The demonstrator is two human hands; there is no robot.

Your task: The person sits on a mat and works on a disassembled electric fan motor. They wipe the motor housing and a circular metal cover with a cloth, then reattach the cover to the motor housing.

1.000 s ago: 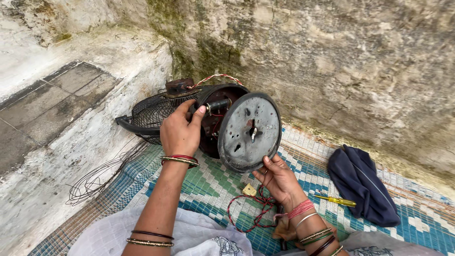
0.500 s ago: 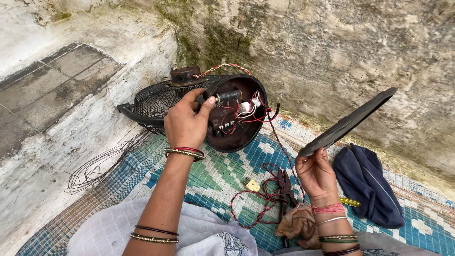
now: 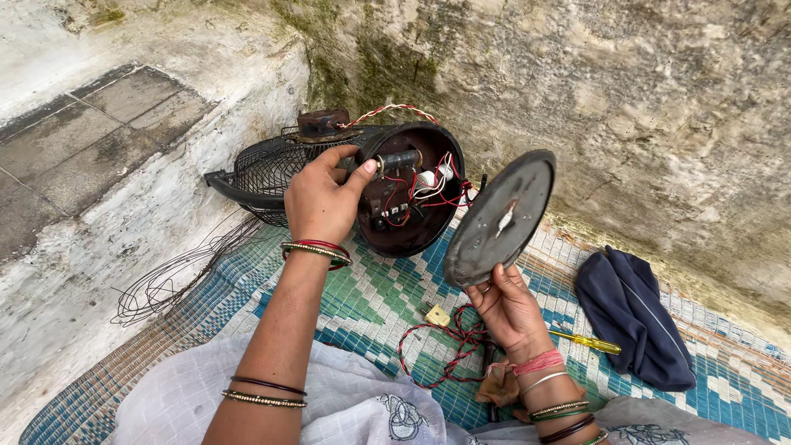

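My left hand (image 3: 320, 200) grips the rim of a dark round fan base (image 3: 409, 189) that stands on its edge, its open side facing me. Inside show red and white wires and a small black part. My right hand (image 3: 507, 305) holds up a round dark metal cover plate (image 3: 499, 218) by its lower edge, apart from the base and to its right. Behind the base lies the black wire fan guard (image 3: 259, 173).
A red-and-black twisted cord with a pale plug (image 3: 437, 315) lies on the green woven mat (image 3: 362, 301). A yellow-handled screwdriver (image 3: 585, 342) and a folded dark blue cloth (image 3: 634, 317) lie right. Loose wire (image 3: 169, 276) is left; a stone wall stands behind.
My right hand pulled the cover plate off the base, swung it right, and now tilts its face back towards me. The wiring inside is uncovered. My left hand stays on the rim.
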